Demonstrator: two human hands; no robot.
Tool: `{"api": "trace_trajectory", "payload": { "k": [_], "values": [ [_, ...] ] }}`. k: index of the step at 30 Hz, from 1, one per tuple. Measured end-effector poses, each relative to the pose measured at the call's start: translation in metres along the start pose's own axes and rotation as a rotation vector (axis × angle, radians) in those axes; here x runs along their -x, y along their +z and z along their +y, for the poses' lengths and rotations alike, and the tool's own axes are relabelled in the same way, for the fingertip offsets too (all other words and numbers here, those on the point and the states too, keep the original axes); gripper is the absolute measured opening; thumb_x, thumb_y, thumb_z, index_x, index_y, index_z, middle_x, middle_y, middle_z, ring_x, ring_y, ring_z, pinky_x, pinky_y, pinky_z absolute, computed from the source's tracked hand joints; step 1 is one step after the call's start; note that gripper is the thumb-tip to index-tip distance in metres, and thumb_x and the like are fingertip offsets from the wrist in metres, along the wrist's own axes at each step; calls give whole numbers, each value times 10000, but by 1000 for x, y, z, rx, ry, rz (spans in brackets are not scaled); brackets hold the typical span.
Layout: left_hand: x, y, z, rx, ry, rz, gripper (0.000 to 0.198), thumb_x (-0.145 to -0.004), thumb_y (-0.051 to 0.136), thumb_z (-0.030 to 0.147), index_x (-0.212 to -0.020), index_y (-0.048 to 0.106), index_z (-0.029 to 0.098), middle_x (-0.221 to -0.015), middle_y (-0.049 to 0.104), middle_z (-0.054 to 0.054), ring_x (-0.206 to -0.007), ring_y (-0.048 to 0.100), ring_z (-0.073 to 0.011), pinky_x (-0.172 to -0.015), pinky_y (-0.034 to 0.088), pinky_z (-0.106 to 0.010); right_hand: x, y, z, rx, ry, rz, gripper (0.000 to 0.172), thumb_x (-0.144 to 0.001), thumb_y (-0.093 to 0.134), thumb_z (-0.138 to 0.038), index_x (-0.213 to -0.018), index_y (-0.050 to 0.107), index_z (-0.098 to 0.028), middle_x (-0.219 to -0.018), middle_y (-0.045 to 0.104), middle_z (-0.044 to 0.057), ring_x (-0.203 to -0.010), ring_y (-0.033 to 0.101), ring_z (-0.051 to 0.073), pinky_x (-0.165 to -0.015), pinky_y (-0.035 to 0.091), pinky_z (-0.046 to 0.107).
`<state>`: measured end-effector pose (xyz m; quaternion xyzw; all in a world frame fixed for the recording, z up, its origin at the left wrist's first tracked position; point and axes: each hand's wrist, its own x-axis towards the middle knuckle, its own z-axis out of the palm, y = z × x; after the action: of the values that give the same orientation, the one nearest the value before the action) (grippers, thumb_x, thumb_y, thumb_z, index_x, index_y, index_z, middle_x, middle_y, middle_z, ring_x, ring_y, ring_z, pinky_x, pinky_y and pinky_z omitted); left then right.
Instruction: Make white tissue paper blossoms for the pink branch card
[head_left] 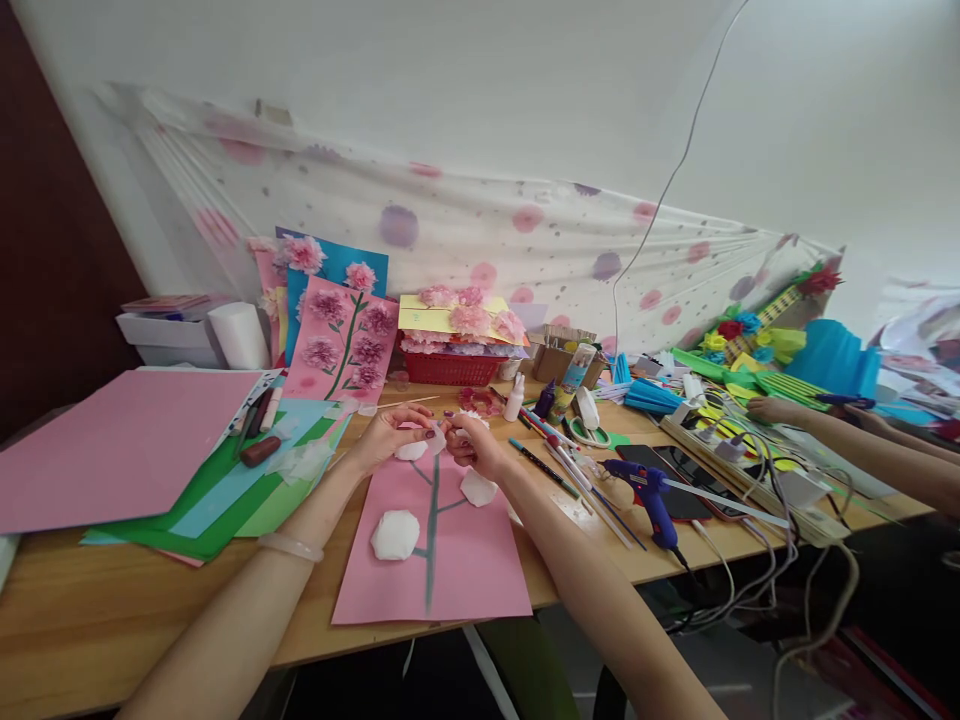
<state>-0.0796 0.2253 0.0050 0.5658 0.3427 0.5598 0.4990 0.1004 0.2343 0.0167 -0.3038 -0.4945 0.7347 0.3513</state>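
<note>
My left hand (391,435) and my right hand (471,443) meet above the top of a pink card (450,560) that lies on the wooden table (90,610). Both hands pinch a small white tissue piece (436,436) between their fingertips. The card bears a painted grey-green stem and white tissue flowers: one large (395,534) at the lower left, one (478,488) under my right hand, one (411,451) below my left hand. A pale bangle (290,546) sits on my left wrist.
A blue glue gun (651,492) stands right of the card, with pens and sticks beside it. Pink, green and blue sheets (120,445) lie at the left. A red basket (451,367) and flower cards stand behind. Another person's arms (840,435) rest at the right.
</note>
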Motion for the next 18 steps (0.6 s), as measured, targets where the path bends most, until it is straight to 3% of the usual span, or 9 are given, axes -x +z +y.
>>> {"api": "trace_trajectory", "payload": {
  "k": [4, 11, 13, 18],
  "values": [
    [0, -2, 0, -112, 36, -106, 164, -546, 804, 292, -644, 723, 189, -1007, 599, -76, -948, 583, -209, -782, 466, -325, 1, 1, 1, 100, 3, -13, 135, -648, 565, -256, -611, 463, -176, -450, 218, -118, -398, 94, 33, -378, 36, 182],
    [1, -1, 0, -155, 31, -102, 203, -535, 801, 331, -618, 699, 176, -1027, 604, -89, -977, 570, -227, -777, 472, -327, 2, 2, 1, 159, 15, -38, 121, -557, 518, -211, -667, 471, -193, -449, 210, -128, -397, 101, 37, -389, 52, 183],
    [1, 0, 2, -154, 19, -50, 240, -526, 799, 340, -658, 693, 171, -991, 623, -85, -921, 581, -211, -724, 471, -298, 2, 3, 1, 172, -2, -19, 119, -565, 526, -226, -660, 459, -198, -451, 217, -126, -398, 109, 38, -392, 56, 187],
    [3, 5, 10, -168, 24, 180, 244, -600, 730, 358, -739, 648, 175, -684, 612, -4, -642, 548, -131, -592, 421, -238, -1, 5, 3, 231, -97, 115, 136, -617, 569, -273, -625, 456, -199, -432, 235, -121, -382, 136, 39, -389, 57, 201]
  ]
}}
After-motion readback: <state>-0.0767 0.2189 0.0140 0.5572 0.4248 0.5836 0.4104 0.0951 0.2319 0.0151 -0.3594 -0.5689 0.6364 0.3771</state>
